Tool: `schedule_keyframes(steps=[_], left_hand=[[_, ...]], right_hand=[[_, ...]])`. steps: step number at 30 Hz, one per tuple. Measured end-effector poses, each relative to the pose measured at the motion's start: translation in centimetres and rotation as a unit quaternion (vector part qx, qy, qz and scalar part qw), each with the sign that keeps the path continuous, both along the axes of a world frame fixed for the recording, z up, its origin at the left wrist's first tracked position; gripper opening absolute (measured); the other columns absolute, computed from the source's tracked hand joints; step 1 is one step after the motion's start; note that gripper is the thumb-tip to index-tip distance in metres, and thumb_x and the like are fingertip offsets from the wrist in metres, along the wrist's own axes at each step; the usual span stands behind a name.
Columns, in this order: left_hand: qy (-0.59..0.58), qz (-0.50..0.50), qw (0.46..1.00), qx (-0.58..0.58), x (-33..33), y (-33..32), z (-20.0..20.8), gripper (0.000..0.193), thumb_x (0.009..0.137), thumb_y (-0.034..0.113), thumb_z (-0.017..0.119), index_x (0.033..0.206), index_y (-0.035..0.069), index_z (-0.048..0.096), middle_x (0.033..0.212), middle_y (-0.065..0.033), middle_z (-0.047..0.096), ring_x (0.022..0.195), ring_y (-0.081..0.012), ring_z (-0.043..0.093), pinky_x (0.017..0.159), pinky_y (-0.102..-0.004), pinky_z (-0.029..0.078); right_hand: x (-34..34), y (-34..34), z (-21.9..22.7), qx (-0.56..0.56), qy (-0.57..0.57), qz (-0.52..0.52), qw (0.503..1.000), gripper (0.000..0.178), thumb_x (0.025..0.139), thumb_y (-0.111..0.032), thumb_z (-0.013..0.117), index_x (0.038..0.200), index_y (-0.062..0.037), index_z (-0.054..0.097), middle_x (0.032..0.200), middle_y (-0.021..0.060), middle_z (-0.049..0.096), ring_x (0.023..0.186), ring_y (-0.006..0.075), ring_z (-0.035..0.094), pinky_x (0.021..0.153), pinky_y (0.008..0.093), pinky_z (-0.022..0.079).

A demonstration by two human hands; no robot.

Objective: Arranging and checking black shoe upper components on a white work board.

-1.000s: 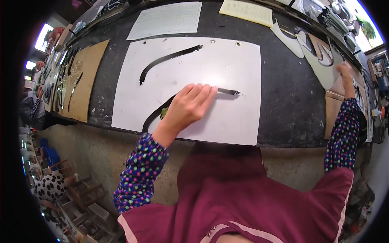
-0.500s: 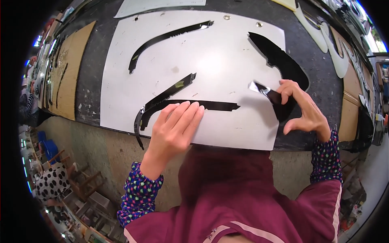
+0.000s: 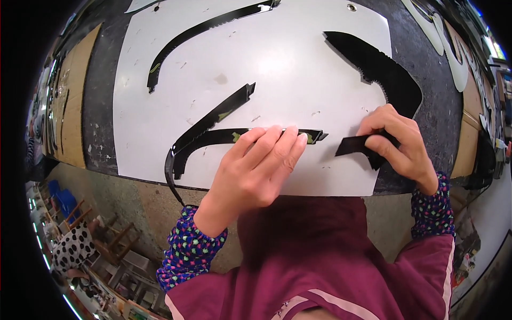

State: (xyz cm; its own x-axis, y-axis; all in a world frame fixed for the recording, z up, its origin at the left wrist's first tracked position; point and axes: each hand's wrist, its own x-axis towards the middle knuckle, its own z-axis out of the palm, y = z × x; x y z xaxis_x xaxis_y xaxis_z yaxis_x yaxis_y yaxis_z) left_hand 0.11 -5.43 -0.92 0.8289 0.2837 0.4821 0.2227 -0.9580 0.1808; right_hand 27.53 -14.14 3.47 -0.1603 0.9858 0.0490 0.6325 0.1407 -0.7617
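Note:
My left hand (image 3: pixel 256 165) lies with extended fingers across a glossy black curved trim strip (image 3: pixel 208 137). Its fingertips rest near the strip's notched right end, and the thumb is hidden. Between thumb and fingers of my right hand (image 3: pixel 400 144) is a black trim piece (image 3: pixel 352 145), its narrow end pointing left and much of it covered by the hand. Just beyond that hand lies a broad black blade-shaped panel (image 3: pixel 384 69) with a toothed inner edge. Another black strip (image 3: pixel 216 116) crosses the first one, its thin tail hanging over the near table edge.
A white board (image 3: pixel 288 69) covers much of the dark table (image 3: pixel 98 122). Farther back lies a long curved black strip (image 3: pixel 197 40). Cardboard (image 3: pixel 72 106) sits at the left, and pale curved parts (image 3: pixel 456 66) at the right. Stools (image 3: pixel 117 240) stand on the floor at lower left.
My left hand has slid right along the strip toward its end. My right thumb has closed onto the trim piece, which has turned from tilted and shiny to flatter. The view has shifted slightly.

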Motion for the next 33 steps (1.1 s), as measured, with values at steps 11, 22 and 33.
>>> schedule_keyframes(steps=[11, 22, 33], left_hand=[[0.006, -0.003, 1.000, 0.007, 0.6, -0.3, 0.5, 0.030, 0.082, 0.004, 0.065, 0.111, -0.002, 0.071, 0.111, -0.0123, 0.068, 0.100, -0.0244, 0.065, 0.085, -0.0365, 0.053], [0.025, 0.016, 1.000, -0.003, 1.0, -0.6, 1.0, 0.030, 0.082, 0.004, 0.067, 0.111, 0.003, 0.075, 0.110, -0.0094, 0.071, 0.099, -0.0221, 0.066, 0.084, -0.0354, 0.055], [0.019, 0.019, 1.000, -0.003, 1.0, -0.6, 0.8, 0.030, 0.081, 0.004, 0.067, 0.110, 0.004, 0.075, 0.111, -0.0085, 0.071, 0.100, -0.0213, 0.066, 0.084, -0.0348, 0.054]], right_hand=[[-1.6, 0.4, -0.6, 0.071, -0.083, -0.013, 0.994, 0.010, 0.085, -0.009, 0.073, 0.087, -0.0057, 0.063, 0.077, 0.0045, 0.058, 0.071, 0.0216, 0.054, 0.069, 0.0326, 0.039], [-1.8, 0.4, -0.6, 0.066, -0.099, -0.028, 0.992, 0.012, 0.083, -0.008, 0.074, 0.084, -0.0068, 0.062, 0.075, 0.0042, 0.057, 0.069, 0.0213, 0.053, 0.068, 0.0330, 0.037], [-2.2, 0.5, -0.6, 0.056, -0.122, -0.038, 0.990, 0.011, 0.082, -0.007, 0.074, 0.082, -0.0061, 0.063, 0.075, 0.0046, 0.058, 0.068, 0.0215, 0.053, 0.067, 0.0324, 0.037]])
